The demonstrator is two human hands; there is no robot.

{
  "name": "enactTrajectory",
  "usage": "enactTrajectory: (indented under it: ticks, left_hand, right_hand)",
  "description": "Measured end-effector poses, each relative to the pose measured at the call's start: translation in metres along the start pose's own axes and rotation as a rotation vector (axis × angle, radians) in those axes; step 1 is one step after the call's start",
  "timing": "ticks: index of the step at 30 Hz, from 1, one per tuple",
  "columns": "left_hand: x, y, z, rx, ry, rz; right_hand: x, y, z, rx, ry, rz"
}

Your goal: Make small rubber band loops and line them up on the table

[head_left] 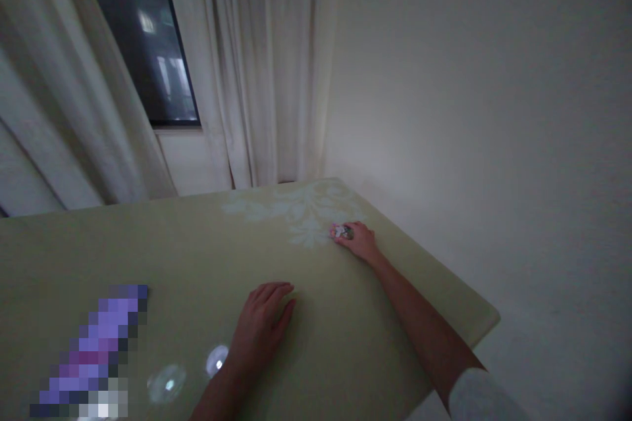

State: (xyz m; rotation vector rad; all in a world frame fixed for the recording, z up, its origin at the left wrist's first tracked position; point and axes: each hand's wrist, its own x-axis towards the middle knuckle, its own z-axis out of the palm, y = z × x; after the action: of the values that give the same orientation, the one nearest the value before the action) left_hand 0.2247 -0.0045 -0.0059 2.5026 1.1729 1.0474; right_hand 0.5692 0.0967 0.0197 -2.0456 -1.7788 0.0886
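Observation:
My left hand (261, 322) lies flat on the pale green table (148, 250), fingers stretched out and together, holding nothing. My right hand (359, 240) reaches to the far right part of the table, near a white floral pattern, and its fingers are closed round a small pink and dark object (340, 231) that I cannot name. My right arm stretches across the table's right side, with a white sleeve at the lower edge of the view.
A blurred purple patch (93, 355) lies at the table's near left. Two light reflections (168, 383) shine on the glossy surface. White curtains (257, 66) and a dark window (143, 33) stand behind; a bare wall is to the right. The table's right corner (488, 322) is near.

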Motion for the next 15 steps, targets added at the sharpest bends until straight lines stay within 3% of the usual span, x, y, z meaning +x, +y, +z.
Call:
enactTrajectory:
  ticks: [8, 15]
  left_hand:
    - [-0.005, -0.003, 0.000, 0.009, 0.004, -0.119]
    - [-0.007, -0.006, 0.002, -0.150, 0.005, -0.162]
  right_hand:
    - [-0.010, -0.002, 0.011, -0.012, 0.033, 0.003]
    - [-0.023, -0.036, 0.016, 0.043, -0.074, -0.193]
